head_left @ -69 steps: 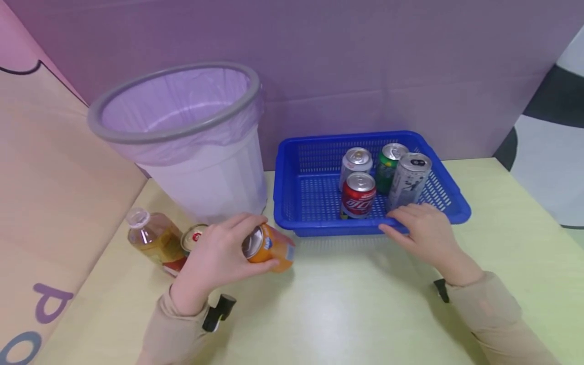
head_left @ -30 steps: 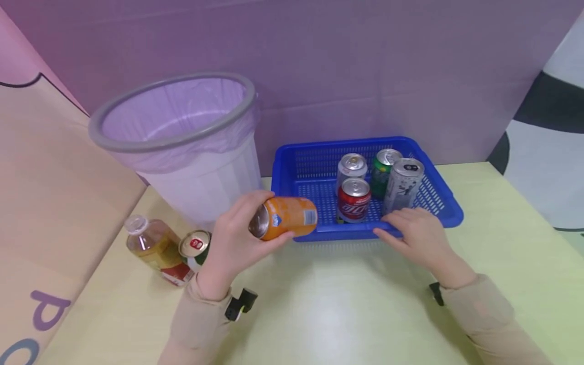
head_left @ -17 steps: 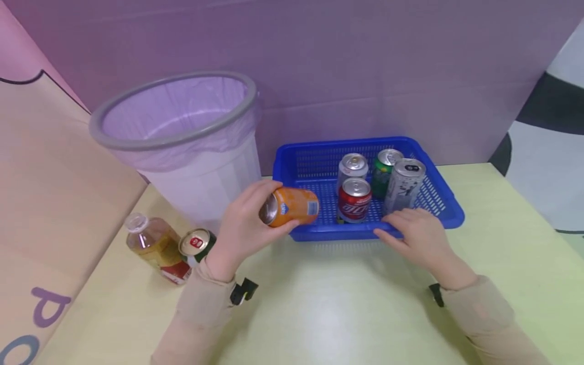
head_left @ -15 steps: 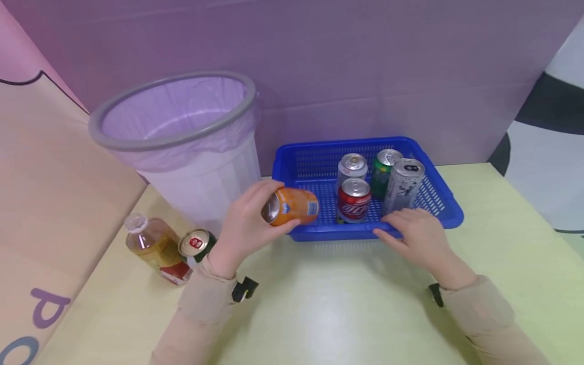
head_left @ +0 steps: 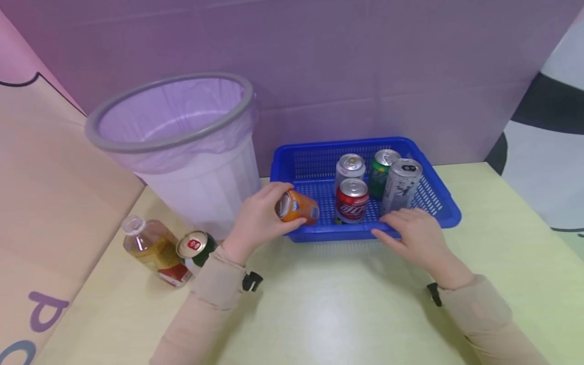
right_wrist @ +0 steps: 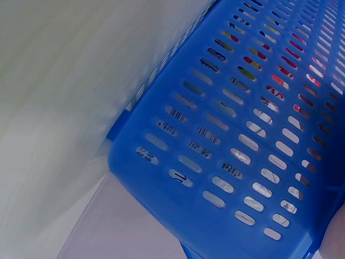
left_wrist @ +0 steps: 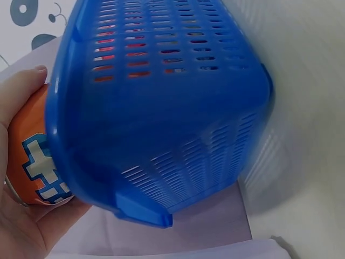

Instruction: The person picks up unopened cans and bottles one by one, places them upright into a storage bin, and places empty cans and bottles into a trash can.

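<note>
Tilted in my left hand is an orange soda can, gripped between thumb and fingers over the front left corner of the blue basket. The left wrist view shows the same orange can partly behind the basket's rim. My right hand holds the basket's front rim at the right, fingers over the edge and thumb in front. Inside the basket stand a red can, a white can, a green can and a tall silver can.
A tall white bin with a grey rim and a liner stands behind left. In front of it are a plastic bottle of amber drink and a dark green can with a gold top. A purple wall rises behind the table.
My left hand has carried the orange can from the table beside the bin, up and right, to inside the basket's front left corner. The right hand stays on the rim.
</note>
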The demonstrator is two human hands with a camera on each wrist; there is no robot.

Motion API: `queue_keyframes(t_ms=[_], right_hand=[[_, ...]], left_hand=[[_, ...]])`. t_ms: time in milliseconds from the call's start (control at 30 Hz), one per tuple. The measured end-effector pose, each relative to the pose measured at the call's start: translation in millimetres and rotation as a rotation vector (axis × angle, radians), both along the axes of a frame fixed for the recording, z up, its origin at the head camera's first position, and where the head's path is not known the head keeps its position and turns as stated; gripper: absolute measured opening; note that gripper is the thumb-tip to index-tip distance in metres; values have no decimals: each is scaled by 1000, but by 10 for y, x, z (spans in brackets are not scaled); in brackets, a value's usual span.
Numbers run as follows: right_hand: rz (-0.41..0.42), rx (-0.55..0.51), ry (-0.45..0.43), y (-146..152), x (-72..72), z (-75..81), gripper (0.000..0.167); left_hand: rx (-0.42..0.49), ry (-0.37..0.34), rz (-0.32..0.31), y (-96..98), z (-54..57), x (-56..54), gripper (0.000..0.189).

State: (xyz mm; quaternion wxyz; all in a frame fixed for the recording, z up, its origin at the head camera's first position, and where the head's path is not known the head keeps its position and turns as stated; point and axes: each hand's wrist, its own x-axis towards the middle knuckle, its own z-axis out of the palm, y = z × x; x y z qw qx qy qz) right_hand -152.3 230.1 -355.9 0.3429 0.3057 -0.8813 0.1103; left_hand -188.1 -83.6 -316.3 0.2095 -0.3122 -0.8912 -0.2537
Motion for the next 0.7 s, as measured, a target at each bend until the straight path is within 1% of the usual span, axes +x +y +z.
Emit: queue_keyframes(t_ms=[67,167,267,367,500,700], right_hand=[[3,-3,3,1,0,0,71],[6,-3,10,0,-2,1,70],[9,-2,15,-1,-8,0,70],[9,-2,18,3,-11,2,69],[6,0,12,6,-11,0,70],[-3,10,4,11,-12,-7,70]], left_hand=[[-14,-11,1,18,-4,-13,65],[-49,-8,0,41,-6,-34,64],[-85,-17,-1,64,13,-61,65],[-122,-28,-8,87,40,-116,66],[-180,-42,-14,107,72,-221,65],[-250,-115,6,124,187,-322,66]])
